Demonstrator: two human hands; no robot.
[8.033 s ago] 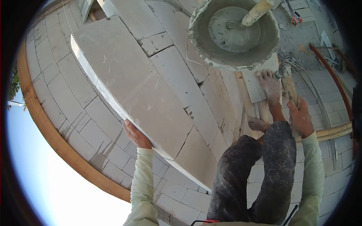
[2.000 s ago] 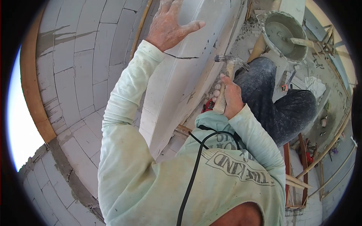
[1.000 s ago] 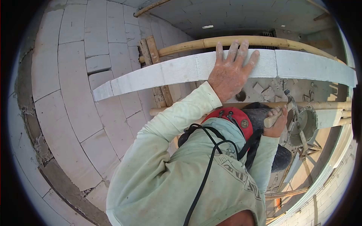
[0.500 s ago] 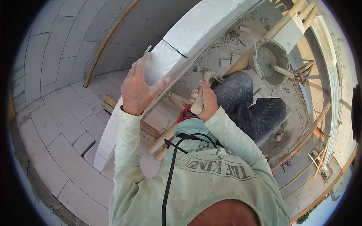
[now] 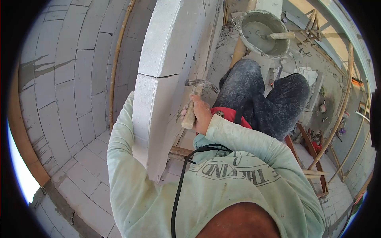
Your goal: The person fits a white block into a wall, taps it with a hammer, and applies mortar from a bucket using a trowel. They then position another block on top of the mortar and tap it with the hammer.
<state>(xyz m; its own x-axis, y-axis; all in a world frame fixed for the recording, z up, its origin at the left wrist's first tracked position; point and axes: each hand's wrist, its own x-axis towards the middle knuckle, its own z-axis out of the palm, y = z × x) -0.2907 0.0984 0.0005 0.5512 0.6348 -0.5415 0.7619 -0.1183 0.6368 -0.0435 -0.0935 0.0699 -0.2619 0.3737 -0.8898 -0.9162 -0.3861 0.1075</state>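
My right hand (image 5: 201,115) is closed around the wooden handle of a claw hammer (image 5: 190,117), its metal head pointing away from me, beside the wall's near face. Along the far side of the white block wall (image 5: 158,53) reaches my left sleeve (image 5: 123,127). The block there hides my left hand and its fingers. Nearest to that arm is the end block (image 5: 146,99), separated from the following block by a dark, narrow joint (image 5: 158,75).
A mortar bucket (image 5: 246,22) with a wooden-handled tool (image 5: 281,35) in it stands beyond my knees. Bamboo poles (image 5: 342,115) slant along the right. A block wall (image 5: 63,95) rises at the left, with a pole (image 5: 115,59) before it. Rubble lies about the floor.
My left hand has gone from the top of the block to behind its far side. The view has turned, and my right hand still holds the hammer.
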